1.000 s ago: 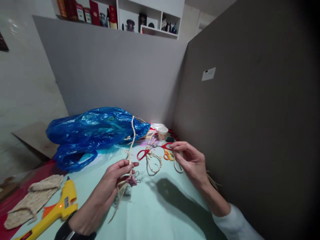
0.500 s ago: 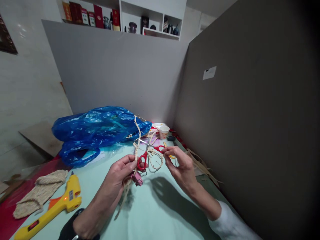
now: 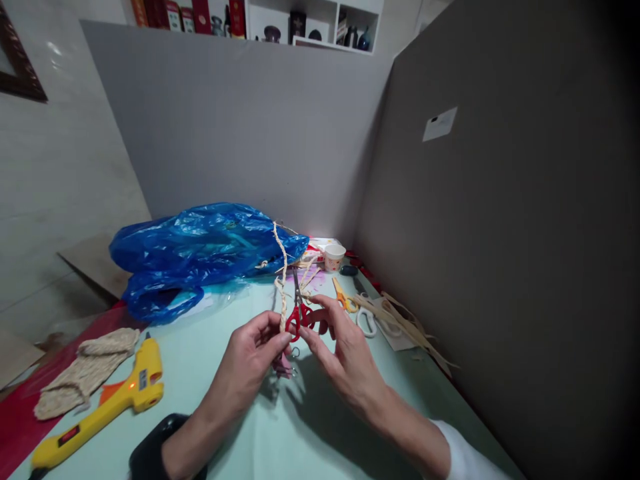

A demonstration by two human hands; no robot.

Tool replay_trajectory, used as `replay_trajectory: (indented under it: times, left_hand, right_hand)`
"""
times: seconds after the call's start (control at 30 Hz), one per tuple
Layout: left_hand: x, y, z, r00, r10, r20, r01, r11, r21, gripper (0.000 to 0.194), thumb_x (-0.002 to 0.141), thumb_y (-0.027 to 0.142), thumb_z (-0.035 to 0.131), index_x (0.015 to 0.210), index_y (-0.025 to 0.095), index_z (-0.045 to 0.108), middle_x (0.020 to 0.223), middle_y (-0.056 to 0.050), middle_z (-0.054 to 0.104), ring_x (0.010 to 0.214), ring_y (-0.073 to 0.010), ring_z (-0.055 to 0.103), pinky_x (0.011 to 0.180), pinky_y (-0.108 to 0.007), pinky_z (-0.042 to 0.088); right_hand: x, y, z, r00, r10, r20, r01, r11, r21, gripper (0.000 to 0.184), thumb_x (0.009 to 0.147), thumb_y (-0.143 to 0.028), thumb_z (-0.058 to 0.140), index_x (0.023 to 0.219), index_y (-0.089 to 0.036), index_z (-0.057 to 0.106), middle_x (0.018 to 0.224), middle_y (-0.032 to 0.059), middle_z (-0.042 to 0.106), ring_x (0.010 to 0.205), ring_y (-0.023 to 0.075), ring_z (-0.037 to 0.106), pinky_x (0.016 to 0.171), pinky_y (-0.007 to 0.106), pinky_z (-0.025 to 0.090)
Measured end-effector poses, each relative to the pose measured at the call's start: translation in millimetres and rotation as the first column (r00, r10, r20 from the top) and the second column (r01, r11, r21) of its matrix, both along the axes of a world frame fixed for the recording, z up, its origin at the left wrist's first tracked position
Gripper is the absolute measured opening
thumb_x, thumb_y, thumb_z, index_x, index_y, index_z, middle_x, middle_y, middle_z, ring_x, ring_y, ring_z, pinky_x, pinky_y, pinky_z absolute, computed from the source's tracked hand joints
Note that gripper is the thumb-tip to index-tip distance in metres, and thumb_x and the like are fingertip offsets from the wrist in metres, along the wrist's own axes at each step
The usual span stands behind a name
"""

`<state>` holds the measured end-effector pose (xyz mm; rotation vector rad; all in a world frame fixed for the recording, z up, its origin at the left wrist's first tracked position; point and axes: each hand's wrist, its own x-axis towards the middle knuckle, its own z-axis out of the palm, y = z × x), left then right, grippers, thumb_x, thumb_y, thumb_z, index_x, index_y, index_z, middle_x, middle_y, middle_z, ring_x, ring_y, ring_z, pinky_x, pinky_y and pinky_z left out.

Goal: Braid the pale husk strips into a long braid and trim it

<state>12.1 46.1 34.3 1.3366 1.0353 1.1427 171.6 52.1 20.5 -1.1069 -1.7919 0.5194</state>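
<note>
My left hand [image 3: 257,353] is closed on a pale braided straw cord [image 3: 283,303], which rises from the fingers toward the blue bag. Below those fingers hangs a pink binder clip [image 3: 283,365] with wire handles. In my right hand [image 3: 340,340] is a pair of red-handled scissors [image 3: 297,300], its fingers around the handles and its blades nearly together, pointing up and away beside the cord. Both hands almost meet at the scissors' handles. Whether the blades touch the cord I cannot tell.
A yellow glue gun [image 3: 135,383] with a lit light and a woven straw piece [image 3: 90,373] lie at left. Behind is a blue plastic bag [image 3: 200,247]. Yellow scissors [image 3: 345,297], white-handled scissors [image 3: 367,321], straw strips [image 3: 407,327] and a paper cup [image 3: 334,257] are at right.
The scissors have come left to the cord and turned, from wide open to nearly closed, blades now pointing away. My right hand has moved in beside my left hand, which still holds the cord.
</note>
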Motion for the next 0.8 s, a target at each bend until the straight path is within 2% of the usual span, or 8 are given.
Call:
replay_trajectory:
  times: [0.1, 0.2, 0.33, 0.43, 0.53, 0.67, 0.8]
  left_hand:
    - [6.2, -0.7, -3.5, 1.0, -0.015, -0.028, 0.014, 0.999, -0.032, 0.016, 0.078, 0.03, 0.065, 0.079, 0.014, 0.06, 0.067, 0.002, 0.059, 0.052, -0.0113, 0.059, 0.054, -0.024, 0.049]
    - [10.2, 0.7, -6.2, 1.0, -0.009, 0.015, 0.011, 0.992, -0.127, 0.016, 0.074, 0.028, 0.069, 0.078, 0.014, 0.063, 0.069, 0.001, 0.061, 0.054, -0.0121, 0.06, 0.054, -0.024, 0.05]
    - [6.2, 2.9, -2.6, 0.984, 0.115, 0.137, -0.07, 0.952, -0.299, 0.024, 0.067, 0.022, 0.077, 0.088, 0.015, 0.071, 0.075, -0.001, 0.066, 0.065, -0.0118, 0.061, 0.06, -0.021, 0.05]
    - [0.3, 1.6, 4.9, 0.956, 0.192, 0.223, -0.098, 0.922, -0.375, 0.035, 0.065, 0.017, 0.079, 0.099, 0.018, 0.074, 0.08, -0.001, 0.067, 0.071, -0.0092, 0.061, 0.067, -0.017, 0.049]
    - [-2.2, -1.8, 10.3, 0.935, 0.193, 0.296, -0.066, 0.919, -0.389, 0.039, 0.062, 0.015, 0.081, 0.1, 0.019, 0.075, 0.081, -0.001, 0.068, 0.072, -0.0084, 0.062, 0.069, -0.016, 0.049]
    - [1.1, -5.6, 10.3, 0.905, 0.145, 0.401, 0.016, 0.928, -0.373, 0.045, 0.06, 0.01, 0.081, 0.104, 0.02, 0.074, 0.077, -0.001, 0.068, 0.067, -0.0089, 0.063, 0.068, -0.018, 0.051]
    - [4.3, -7.2, 7.4, 0.91, 0.112, 0.398, 0.035, 0.939, -0.343, 0.05, 0.06, 0.006, 0.08, 0.107, 0.021, 0.073, 0.081, -0.002, 0.071, 0.07, -0.0117, 0.064, 0.071, -0.022, 0.054]
  right_hand:
    - [2.6, 1.9, -1.5, 0.994, 0.079, -0.073, -0.088, 0.988, -0.13, 0.041, 0.091, -0.029, 0.054, 0.13, -0.023, 0.046, 0.107, 0.006, 0.062, 0.093, 0.018, 0.057, 0.082, 0.032, 0.043]
    - [8.4, 7.9, -5.7, 0.969, 0.123, -0.216, -0.176, 0.953, -0.247, 0.034, 0.089, -0.031, 0.056, 0.122, -0.025, 0.053, 0.092, 0.0011, 0.06, 0.08, 0.0146, 0.054, 0.073, 0.027, 0.042]
    - [18.1, 18.4, -8.1, 0.907, 0.083, -0.413, -0.248, 0.898, -0.363, 0.03, 0.085, -0.033, 0.062, 0.113, -0.024, 0.057, 0.08, -0.0023, 0.05, 0.072, 0.0114, 0.046, 0.066, 0.023, 0.039]
    - [21.5, 23.7, -7.1, 0.85, 0.085, -0.519, -0.348, 0.831, -0.434, 0.033, 0.076, -0.031, 0.073, 0.104, -0.024, 0.058, 0.077, -0.0036, 0.048, 0.068, 0.0093, 0.044, 0.062, 0.021, 0.038]
    - [18.6, 21.9, -6.0, 0.79, 0.102, -0.605, -0.451, 0.766, -0.459, 0.034, 0.071, -0.026, 0.078, 0.099, -0.023, 0.058, 0.075, -0.0043, 0.052, 0.067, 0.0077, 0.046, 0.062, 0.018, 0.038]
    - [11.1, 12.2, -4.1, 0.706, 0.143, -0.694, -0.555, 0.72, -0.417, 0.034, 0.074, -0.022, 0.076, 0.099, -0.024, 0.054, 0.078, -0.0035, 0.06, 0.071, 0.0085, 0.055, 0.067, 0.02, 0.044]
    - [7.3, 5.6, 1.2, 0.692, 0.155, -0.705, -0.561, 0.73, -0.391, 0.03, 0.076, -0.022, 0.075, 0.098, -0.023, 0.054, 0.085, -0.0009, 0.064, 0.077, 0.0095, 0.059, 0.068, 0.02, 0.047]
